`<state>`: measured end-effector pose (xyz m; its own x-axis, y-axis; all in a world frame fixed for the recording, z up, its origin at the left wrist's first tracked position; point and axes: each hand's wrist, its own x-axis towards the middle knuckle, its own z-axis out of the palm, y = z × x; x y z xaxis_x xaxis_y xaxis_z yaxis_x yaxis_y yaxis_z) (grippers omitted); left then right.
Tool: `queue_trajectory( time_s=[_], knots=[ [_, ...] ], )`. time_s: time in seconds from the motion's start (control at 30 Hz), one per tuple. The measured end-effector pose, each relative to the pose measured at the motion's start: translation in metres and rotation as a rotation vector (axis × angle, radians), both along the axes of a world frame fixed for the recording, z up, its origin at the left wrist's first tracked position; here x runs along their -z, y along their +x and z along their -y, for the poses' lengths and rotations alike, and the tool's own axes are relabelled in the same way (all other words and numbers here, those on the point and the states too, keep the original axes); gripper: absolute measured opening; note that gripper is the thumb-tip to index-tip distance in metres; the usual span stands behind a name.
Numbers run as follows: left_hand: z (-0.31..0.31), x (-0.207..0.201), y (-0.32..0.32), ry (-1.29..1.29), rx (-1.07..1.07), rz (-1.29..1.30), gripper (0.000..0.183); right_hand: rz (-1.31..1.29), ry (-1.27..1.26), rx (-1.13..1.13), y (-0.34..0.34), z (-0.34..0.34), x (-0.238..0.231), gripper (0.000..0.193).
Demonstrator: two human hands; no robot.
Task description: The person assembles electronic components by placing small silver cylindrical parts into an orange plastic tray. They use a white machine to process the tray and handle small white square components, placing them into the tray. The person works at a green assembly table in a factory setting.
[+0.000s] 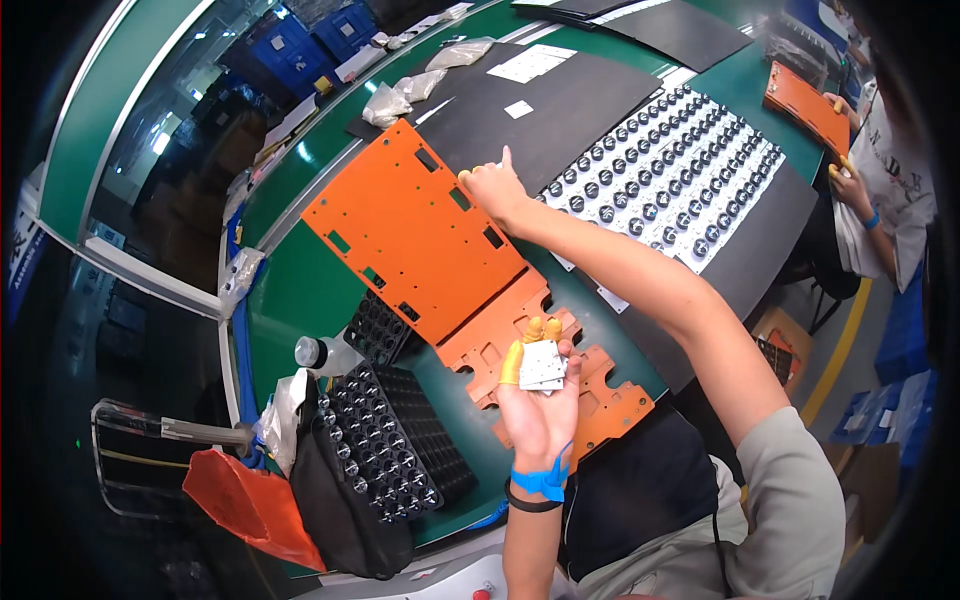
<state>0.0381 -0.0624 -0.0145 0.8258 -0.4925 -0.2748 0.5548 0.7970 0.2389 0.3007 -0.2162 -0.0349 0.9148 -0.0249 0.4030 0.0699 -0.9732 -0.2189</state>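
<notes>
Our right arm [640, 260] is stretched way out front, elbow [692, 312] a bit bent, and our right hand [493, 190] has one finger sticking up, the rest kinda curled under. Can't tell how tight that curl is, tbh. Our left forearm [530, 550] comes up from below, left hand [535, 412] palm up and cupped, fingers [535, 328] bent inward.

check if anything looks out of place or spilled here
Nothing looks clearly spilled or damaged. One small white piece lies by itself on the black sheet near the top, apart from the white group beyond it, so it looks stray. The white plates in the left hand are stacked slightly unevenly, which seems minor.
</notes>
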Motion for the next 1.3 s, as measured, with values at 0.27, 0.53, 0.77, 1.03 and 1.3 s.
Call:
queue_trajectory(
  time_s=[0.27,0.53,0.77,1.03,1.3],
  knots=[
    [0.004,-0.003,0.001,-0.003,-0.013,-0.031,0.029,-0.134,-0.118,-0.038,-0.013,0.051,-0.014,0.026],
    [0.0,-0.003,0.005,0.0,-0.058,-0.096,0.029,-0.053,-0.04,-0.125,-0.037,0.019,-0.002,0.03],
    [0.005,0.003,0.007,-0.037,-0.004,-0.085,0.028,0.004,-0.295,-0.203,-0.042,0.02,-0.004,0.013],
    [0.002,0.015,0.014,-0.037,0.01,-0.071,0.029,0.117,-0.445,-0.394,-0.011,0.027,-0.016,0.016],
    [-0.002,0.019,0.023,-0.137,0.021,-0.04,0.028,0.327,-0.139,-0.296,-0.056,0.047,-0.075,0.021]
  ],
)
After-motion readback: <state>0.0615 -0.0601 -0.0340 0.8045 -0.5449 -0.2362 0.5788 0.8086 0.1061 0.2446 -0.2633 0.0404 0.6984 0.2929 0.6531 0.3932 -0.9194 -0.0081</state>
